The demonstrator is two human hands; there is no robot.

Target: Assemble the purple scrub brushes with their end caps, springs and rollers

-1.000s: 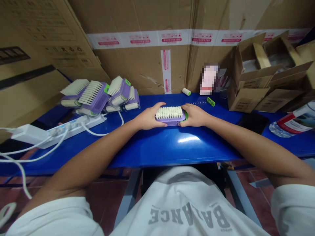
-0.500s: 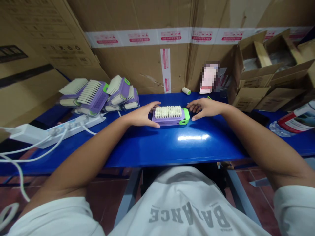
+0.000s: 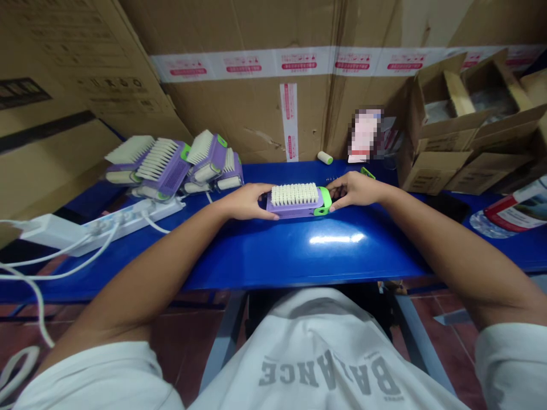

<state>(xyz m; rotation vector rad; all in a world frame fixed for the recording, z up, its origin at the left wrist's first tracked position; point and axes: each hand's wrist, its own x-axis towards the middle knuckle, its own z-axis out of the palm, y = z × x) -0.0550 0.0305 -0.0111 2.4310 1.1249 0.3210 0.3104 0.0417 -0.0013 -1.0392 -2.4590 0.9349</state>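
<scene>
A purple brush [image 3: 294,209] lies on the blue table with its cream bristles [image 3: 294,195] facing up. Its right end carries a bright green cap [image 3: 326,201]. My left hand [image 3: 252,202] grips the plain left end, thumb along the front side and fingers behind. At the green end, my right hand [image 3: 352,191] closes in with thumb and curled fingertips against the cap; the rear fingertips are partly hidden. Behind the right hand lie a small green part [image 3: 366,172] and some tiny springs [image 3: 331,179], partly covered.
Several similar purple brushes [image 3: 171,168] are piled at the left, behind a white power strip [image 3: 123,225] with cables. A cream roller [image 3: 325,158] lies near the cardboard wall [image 3: 239,119]. Open cardboard boxes [image 3: 444,168] and a plastic bottle [image 3: 508,210] stand at the right.
My right hand let go of the brush's green end and drew off to the right, then came back against it. My left hand stays on the left end.
</scene>
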